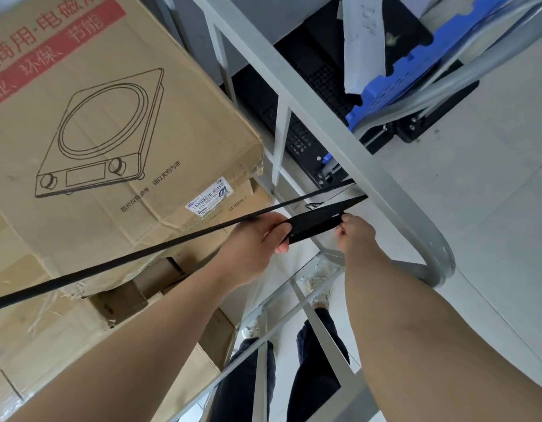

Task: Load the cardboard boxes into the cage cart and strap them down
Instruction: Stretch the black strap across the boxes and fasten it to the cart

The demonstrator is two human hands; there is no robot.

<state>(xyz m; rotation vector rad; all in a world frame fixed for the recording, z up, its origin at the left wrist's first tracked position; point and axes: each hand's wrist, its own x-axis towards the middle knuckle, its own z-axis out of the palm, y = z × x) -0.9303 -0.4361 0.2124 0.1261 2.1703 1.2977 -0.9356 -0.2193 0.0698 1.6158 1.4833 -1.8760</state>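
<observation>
A large cardboard box [117,123] printed with a cooker drawing and red lettering sits on top of other cardboard boxes [65,339] inside the grey metal cage cart [348,141]. A black strap [135,257] runs taut from the lower left across the box front towards the cart's rail. My left hand [257,242] grips the wide flat part of the strap [315,222] beside the box's corner. My right hand [354,231] pinches the same strap's edge just to the right, close to the cart's curved corner tube.
A blue plastic pallet [394,86] and a black perforated one [309,95] lie on the floor beyond the cart, with a white sheet on them. Pale floor tiles [491,193] spread to the right. My legs and shoes show below through the cart's bars.
</observation>
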